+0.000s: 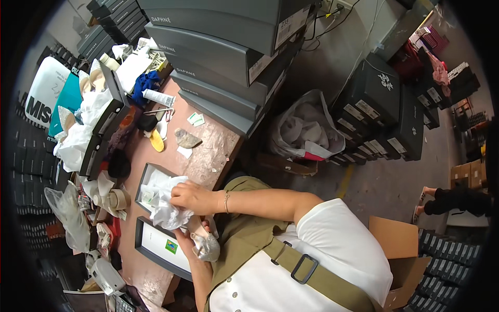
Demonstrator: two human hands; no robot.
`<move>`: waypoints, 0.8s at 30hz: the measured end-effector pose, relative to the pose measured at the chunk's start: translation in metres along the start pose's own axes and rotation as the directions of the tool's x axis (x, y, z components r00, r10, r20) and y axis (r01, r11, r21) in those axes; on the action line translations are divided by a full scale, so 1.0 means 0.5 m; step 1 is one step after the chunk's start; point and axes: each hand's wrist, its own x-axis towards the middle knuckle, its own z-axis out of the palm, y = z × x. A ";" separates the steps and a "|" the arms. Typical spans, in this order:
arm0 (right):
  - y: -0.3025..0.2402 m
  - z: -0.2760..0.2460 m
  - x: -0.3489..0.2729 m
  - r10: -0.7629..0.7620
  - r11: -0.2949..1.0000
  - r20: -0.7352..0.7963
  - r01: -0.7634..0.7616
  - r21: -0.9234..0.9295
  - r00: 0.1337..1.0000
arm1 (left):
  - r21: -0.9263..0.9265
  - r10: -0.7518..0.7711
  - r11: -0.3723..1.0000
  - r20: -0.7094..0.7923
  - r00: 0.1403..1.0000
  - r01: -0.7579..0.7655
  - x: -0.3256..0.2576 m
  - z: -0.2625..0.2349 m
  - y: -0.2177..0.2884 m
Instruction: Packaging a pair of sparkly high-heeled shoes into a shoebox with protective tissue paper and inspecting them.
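Observation:
My left hand point(188, 243) is wrapped around a pale, glittery shoe point(206, 247), held close in front of my body; part of its fingers is hidden behind the shoe. With bent fingers, my right hand point(193, 197) grips crumpled white tissue paper point(167, 214), which covers the shoe's other end. Under the tissue stands an open grey shoe box point(143, 188) with more white paper in it. Beside it, nearer my left arm, lies a second grey box part point(150, 249), white inside, with a small green sticker point(171, 246).
Tall stacks of grey shoe boxes point(208, 57) stand on the table point(208, 156). A stone-like lump point(187, 138) and a yellow pad point(156, 140) lie there too. Open boxes with shoes point(93, 78) line the far side. A plastic bag point(306, 127) stands by the table.

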 end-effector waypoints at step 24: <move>0.446 -0.363 -0.693 0.546 0.376 -0.604 -0.815 -0.442 0.580 | -0.296 0.035 0.954 -0.050 0.998 -0.048 0.114 -0.089 0.060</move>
